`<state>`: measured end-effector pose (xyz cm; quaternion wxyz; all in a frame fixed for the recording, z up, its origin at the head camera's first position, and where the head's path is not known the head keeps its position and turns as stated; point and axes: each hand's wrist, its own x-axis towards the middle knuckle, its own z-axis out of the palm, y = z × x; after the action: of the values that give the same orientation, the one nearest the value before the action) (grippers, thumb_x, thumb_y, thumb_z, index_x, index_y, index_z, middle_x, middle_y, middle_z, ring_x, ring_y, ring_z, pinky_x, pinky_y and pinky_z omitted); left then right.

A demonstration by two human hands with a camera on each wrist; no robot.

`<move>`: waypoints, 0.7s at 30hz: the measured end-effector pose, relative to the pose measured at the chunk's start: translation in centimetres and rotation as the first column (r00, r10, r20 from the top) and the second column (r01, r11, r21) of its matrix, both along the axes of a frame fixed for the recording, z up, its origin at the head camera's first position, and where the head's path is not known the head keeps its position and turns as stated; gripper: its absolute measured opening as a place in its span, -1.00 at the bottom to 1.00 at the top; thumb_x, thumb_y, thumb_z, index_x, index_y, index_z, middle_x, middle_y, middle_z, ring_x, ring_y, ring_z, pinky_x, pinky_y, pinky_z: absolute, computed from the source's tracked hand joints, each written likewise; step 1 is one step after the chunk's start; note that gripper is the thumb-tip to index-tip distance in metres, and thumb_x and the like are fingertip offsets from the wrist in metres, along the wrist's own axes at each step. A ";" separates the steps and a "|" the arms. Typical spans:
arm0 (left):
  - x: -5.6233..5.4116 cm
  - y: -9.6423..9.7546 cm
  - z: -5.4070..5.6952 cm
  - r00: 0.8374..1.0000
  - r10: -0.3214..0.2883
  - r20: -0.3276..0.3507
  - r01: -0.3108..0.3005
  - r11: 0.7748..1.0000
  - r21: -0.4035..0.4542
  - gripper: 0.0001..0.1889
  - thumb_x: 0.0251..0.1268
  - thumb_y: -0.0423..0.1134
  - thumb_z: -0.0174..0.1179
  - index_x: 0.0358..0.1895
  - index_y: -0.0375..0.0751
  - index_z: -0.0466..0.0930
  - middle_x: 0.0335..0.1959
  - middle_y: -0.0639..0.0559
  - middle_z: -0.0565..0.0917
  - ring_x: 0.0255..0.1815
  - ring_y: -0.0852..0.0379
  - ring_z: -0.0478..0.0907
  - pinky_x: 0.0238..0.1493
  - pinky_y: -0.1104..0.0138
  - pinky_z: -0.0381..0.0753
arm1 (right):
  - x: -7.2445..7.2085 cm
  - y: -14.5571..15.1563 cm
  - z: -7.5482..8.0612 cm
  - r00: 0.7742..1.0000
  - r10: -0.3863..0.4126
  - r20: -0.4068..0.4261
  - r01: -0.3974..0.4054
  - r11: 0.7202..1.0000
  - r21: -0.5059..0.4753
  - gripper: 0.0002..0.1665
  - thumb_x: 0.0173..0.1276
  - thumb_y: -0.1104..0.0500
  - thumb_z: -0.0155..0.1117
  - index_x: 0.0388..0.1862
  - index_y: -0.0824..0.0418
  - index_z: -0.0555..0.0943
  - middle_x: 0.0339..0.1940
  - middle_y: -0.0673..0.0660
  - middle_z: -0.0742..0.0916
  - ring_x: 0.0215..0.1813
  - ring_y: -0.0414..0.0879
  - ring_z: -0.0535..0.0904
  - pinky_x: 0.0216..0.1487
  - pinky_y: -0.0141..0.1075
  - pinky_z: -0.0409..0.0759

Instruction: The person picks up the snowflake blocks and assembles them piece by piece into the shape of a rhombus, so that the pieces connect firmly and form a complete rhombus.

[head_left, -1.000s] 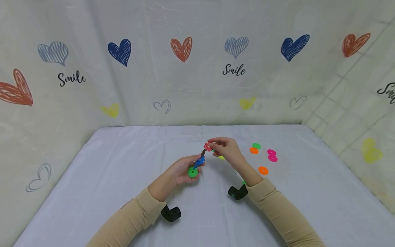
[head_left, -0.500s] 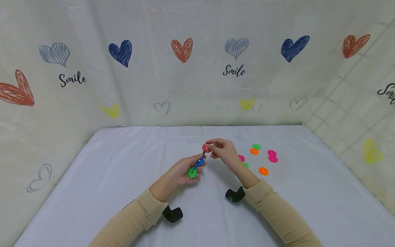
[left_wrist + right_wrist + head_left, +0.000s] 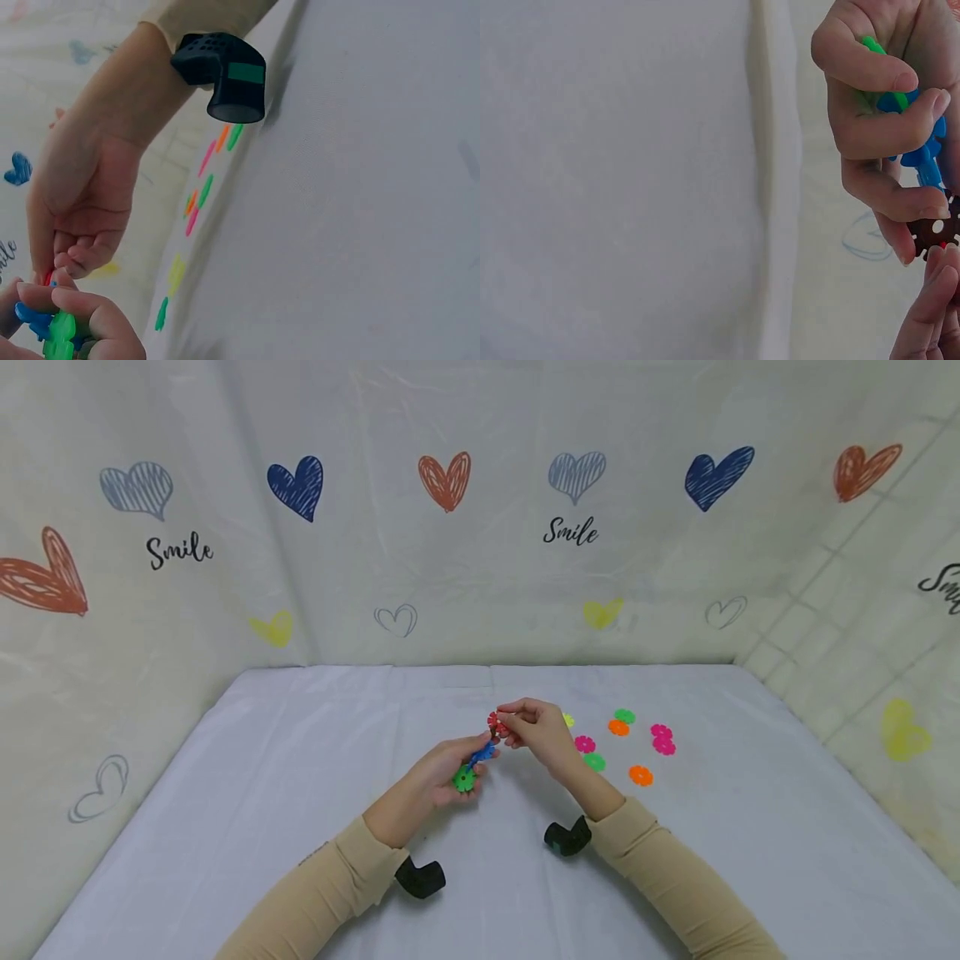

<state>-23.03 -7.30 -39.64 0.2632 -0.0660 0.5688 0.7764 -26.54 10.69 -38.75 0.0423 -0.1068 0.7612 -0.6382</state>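
A person in tan sleeves [image 3: 330, 881] holds a small chain of flower-shaped discs [image 3: 484, 752] above a table [image 3: 300, 760] spread with white cloth, near the middle of the head view. The chain runs from a green disc [image 3: 464, 778] at seven o'clock, through a blue part [image 3: 918, 157] and a brown disc [image 3: 935, 229], to a red disc [image 3: 492, 721] at one o'clock. The left hand [image 3: 450, 770] has its fingers curled round the chain, gripping the green and blue length. The right hand [image 3: 538, 732], nearly closed, pinches the red disc between thumb and forefinger, its other fingers bent; red shows at the brown disc's edge, though whether the two interlock cannot be told.

Loose discs lie on the cloth, clockwise of the right hand: a yellow disc [image 3: 568, 720] just beside it at three o'clock, a pink disc [image 3: 585, 744] and a second green disc [image 3: 594, 762] near four, and an orange disc [image 3: 641, 776] farther out at four. Well apart at three o'clock sit a green-and-orange pair [image 3: 619, 727] and a pink pair [image 3: 663, 745]. Black cameras [image 3: 421, 878] are worn at both wrists. Behind, a pale backdrop [image 3: 495, 577] carries hearts and the word "Smile."
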 end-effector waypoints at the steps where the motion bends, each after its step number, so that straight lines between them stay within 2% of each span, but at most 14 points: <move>1: 0.0 0.0 0.0 1.000 -0.003 -0.001 0.003 1.000 -0.002 -0.51 0.63 -0.01 0.06 0.33 -0.34 0.45 -0.29 0.13 0.58 -0.51 0.29 0.33 -0.47 0.45 0.40 | 0.0 0.1 0.1 1.000 0.005 0.003 -0.005 1.000 0.003 -0.71 0.52 0.31 0.26 0.09 0.48 0.63 -0.29 0.14 0.78 -0.47 -0.21 0.64 -0.30 -0.41 0.67; 7: 0.1 -0.3 -0.2 1.000 -0.029 0.006 0.029 1.000 0.003 -0.53 0.63 -0.05 0.06 0.34 -0.35 0.47 -0.24 0.08 0.59 -0.48 0.28 0.36 -0.45 0.46 0.46 | 0.0 0.3 0.0 0.999 0.048 0.018 -0.048 0.998 0.027 -0.71 0.53 0.29 0.25 0.11 0.46 0.63 -0.35 0.09 0.76 -0.48 -0.20 0.64 -0.30 -0.41 0.67; 11: 0.1 -0.4 -0.2 0.999 -0.045 -0.004 0.045 0.999 0.026 -0.54 0.63 -0.11 0.06 0.41 -0.28 0.42 -0.16 0.05 0.63 -0.44 0.27 0.41 -0.42 0.47 0.51 | -0.1 0.7 -0.1 0.995 0.099 0.007 -0.099 0.994 0.054 -0.68 0.54 0.25 0.25 0.13 0.45 0.63 -0.38 0.08 0.76 -0.46 -0.16 0.65 -0.28 -0.38 0.69; 16: -0.1 -0.5 -0.3 0.997 -0.065 -0.046 0.066 0.998 0.017 -0.49 0.62 -0.11 0.07 0.49 -0.24 0.34 0.01 -0.05 0.65 -0.35 0.22 0.49 -0.31 0.42 0.60 | -0.3 1.8 0.4 0.986 0.164 -0.007 -0.161 0.978 0.131 -0.58 0.57 0.14 0.24 0.24 0.38 0.62 -0.28 0.15 0.78 -0.33 0.06 0.72 -0.19 -0.28 0.72; 21: -0.1 -0.8 -0.7 0.995 -0.079 -0.062 0.079 0.997 0.011 -0.51 0.63 -0.11 0.05 0.47 -0.25 0.35 0.03 -0.06 0.65 -0.29 0.21 0.58 -0.25 0.37 0.65 | -0.7 3.5 0.9 0.981 0.192 -0.012 -0.185 0.960 0.209 -0.56 0.59 0.13 0.19 0.31 0.33 0.59 -0.21 0.27 0.78 -0.19 0.24 0.72 -0.13 -0.23 0.71</move>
<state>-23.15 -8.14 -40.34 0.2766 -0.0179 0.5737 0.7708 -27.27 14.15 -37.85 0.1016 -0.1842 0.8103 -0.5469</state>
